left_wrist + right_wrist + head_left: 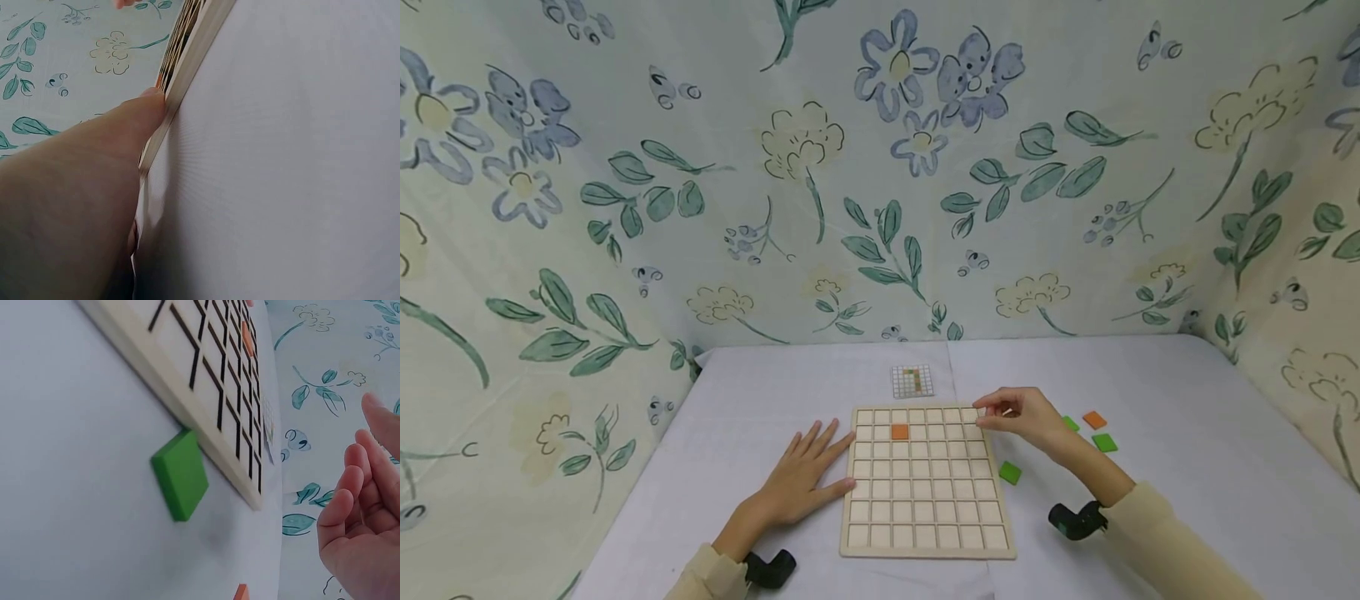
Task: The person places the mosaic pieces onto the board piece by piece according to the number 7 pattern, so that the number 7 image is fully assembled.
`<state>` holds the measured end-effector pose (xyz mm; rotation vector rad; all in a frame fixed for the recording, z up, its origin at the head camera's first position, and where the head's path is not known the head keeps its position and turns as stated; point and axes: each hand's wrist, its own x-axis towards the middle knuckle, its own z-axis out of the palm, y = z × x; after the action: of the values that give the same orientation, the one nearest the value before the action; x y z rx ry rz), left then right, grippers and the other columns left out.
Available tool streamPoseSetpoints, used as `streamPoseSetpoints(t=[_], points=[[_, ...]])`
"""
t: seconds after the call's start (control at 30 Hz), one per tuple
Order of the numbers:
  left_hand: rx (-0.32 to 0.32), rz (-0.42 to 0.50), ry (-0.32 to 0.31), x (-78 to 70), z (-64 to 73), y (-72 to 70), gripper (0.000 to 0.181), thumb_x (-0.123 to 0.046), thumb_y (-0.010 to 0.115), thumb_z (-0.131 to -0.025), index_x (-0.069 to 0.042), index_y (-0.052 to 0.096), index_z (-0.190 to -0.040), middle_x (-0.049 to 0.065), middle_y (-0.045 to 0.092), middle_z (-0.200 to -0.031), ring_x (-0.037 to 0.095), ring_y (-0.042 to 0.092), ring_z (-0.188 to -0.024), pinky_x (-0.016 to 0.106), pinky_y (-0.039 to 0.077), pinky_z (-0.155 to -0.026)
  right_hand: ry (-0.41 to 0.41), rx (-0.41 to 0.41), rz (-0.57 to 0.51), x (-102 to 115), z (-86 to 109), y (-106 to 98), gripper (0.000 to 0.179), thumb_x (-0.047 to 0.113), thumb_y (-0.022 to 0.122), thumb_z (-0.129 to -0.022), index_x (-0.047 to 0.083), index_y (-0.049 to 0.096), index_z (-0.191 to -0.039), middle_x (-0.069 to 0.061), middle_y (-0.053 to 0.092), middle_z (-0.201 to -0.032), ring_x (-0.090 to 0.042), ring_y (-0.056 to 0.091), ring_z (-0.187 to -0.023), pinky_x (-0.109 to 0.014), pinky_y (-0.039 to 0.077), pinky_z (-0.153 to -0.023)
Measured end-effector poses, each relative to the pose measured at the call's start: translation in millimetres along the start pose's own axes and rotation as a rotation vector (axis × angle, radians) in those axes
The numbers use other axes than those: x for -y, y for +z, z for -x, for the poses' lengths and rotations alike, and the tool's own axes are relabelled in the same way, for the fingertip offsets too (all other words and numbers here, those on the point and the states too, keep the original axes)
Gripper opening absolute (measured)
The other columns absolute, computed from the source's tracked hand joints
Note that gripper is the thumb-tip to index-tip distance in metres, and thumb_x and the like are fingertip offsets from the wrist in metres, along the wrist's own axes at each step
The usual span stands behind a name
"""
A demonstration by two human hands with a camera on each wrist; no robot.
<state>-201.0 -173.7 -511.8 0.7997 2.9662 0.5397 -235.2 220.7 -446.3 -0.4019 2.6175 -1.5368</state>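
Note:
A wooden grid board (928,553) lies flat on the table, with an orange square tile (899,432) in a cell of its second row. My left hand (805,479) rests at the board's left side, fingers spread, fingertip and thumb touching the edge. In the left wrist view the thumb (147,109) presses against the board's side. Over the board's upper right corner hovers my right hand (1026,419), fingers loosely bent. The right wrist view shows the right hand's thumb (382,419) apart from its fingers, and no tile is visible between them. A green tile (181,476) lies beside the board's right edge.
Right of the board, partly behind the right hand, lie two more green tiles, one in plain sight (1105,442), and another orange tile (1095,419). A small printed grid card (912,381) lies behind the board. Floral cloth (880,208) hangs around the white table.

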Motion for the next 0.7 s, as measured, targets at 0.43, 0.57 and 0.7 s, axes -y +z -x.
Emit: streamPoseSetpoints(t=[0.43,0.57,0.7], points=[[-0.012,0.006,0.010,2.5,-0.2,0.4,0.075,-0.067,0.043,-0.096,-0.028,0.030,-0.159,0.006,0.016,-0.166,0.035,0.007,-0.151,0.060,0.006,-0.118,0.112,-0.024,0.045,-25.0,43.7,-11.2,0.035,0.020,0.083,-0.083,0.000,0.074,-0.110,-0.003,0.060,-0.080,-0.018,0.053,-0.075,-0.022,0.045,-0.058],[-0.008,0.010,0.009,2.2,-0.1,0.2,0.075,-0.067,0.043,-0.096,-0.029,0.029,-0.159,0.006,0.015,-0.166,0.035,0.007,-0.151,0.060,0.006,-0.118,0.138,-0.007,0.011,-33.1,52.8,-9.3,0.036,0.017,0.084,-0.081,-0.002,0.073,-0.110,-0.004,0.062,-0.081,-0.016,0.054,-0.074,-0.022,0.046,-0.058],[-0.002,0.013,0.009,1.9,-0.3,0.5,0.075,-0.068,0.043,-0.096,-0.029,0.028,-0.159,0.006,0.015,-0.166,0.035,0.006,-0.151,0.060,0.005,-0.118,0.142,0.005,-0.009,-39.7,58.1,-7.4,0.038,0.013,0.086,-0.078,-0.005,0.072,-0.109,-0.006,0.063,-0.081,-0.014,0.054,-0.071,-0.021,0.046,-0.060]])
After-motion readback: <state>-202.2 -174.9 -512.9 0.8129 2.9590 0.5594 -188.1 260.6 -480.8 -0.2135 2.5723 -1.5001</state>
